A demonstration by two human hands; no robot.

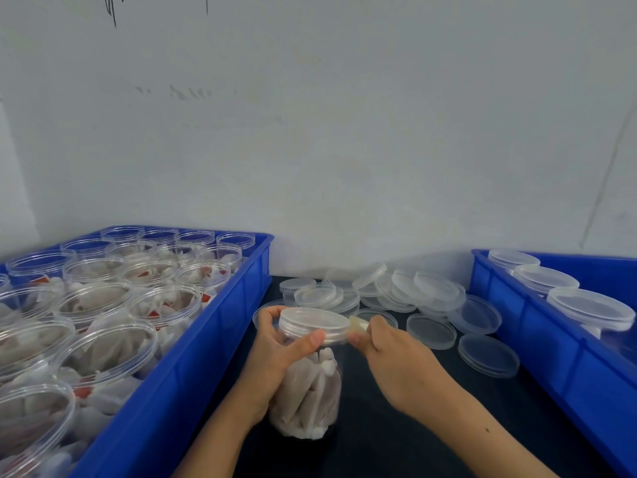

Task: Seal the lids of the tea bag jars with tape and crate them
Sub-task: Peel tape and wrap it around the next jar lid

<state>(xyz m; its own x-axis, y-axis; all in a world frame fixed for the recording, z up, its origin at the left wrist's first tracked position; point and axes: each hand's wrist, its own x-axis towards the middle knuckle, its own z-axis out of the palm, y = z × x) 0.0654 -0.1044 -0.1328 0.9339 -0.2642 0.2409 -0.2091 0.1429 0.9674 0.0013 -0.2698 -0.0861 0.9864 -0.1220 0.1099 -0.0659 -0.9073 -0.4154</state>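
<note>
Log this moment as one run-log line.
step: taping lid | left hand: grips clear plastic tea bag jar | right hand: pinches tape strip at lid | crated: not yet

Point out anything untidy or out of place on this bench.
The loose lids between the two blue crates lie in a jumbled heap, some tilted on edge, others flat on the dark table. Nothing looks spilled or broken.

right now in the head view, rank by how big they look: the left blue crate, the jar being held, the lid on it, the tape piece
1. left blue crate, by far the largest
2. jar gripped by the left hand
3. lid on that jar
4. tape piece pinched by the right hand, smallest

The crate runs out of frame, so its full extent is unseen.
</note>
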